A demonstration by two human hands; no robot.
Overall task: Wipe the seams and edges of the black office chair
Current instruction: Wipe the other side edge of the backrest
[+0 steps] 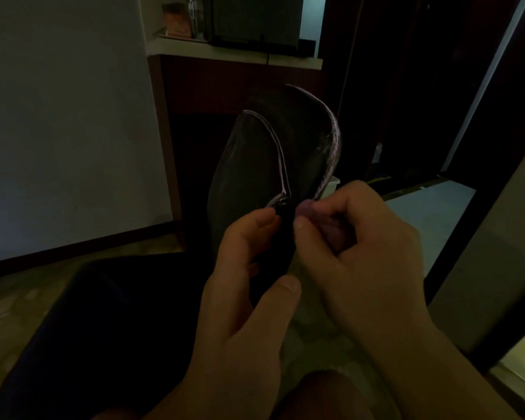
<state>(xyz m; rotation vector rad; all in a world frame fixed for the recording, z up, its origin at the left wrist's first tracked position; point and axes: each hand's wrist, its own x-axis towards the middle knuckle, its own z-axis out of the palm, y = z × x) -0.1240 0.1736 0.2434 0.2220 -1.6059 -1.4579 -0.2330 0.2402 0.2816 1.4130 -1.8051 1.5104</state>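
Observation:
The black office chair's backrest (255,153) stands edge-on before me, its pale seams curving down both sides. The dark seat (109,313) spreads at lower left. My left hand (243,298) grips the backrest's lower edge, thumb on the near side and fingers curled at the left seam. My right hand (355,247) pinches a small bunched pinkish cloth (312,213) and holds it against the right seam where the edge narrows. Most of the cloth is hidden inside the fist.
A wooden cabinet with a white top (234,53) stands behind the chair, bearing a dark appliance and jars. A white wall (64,116) is at left. A dark door frame (479,165) runs along the right. Pale tiled floor (325,338) lies below.

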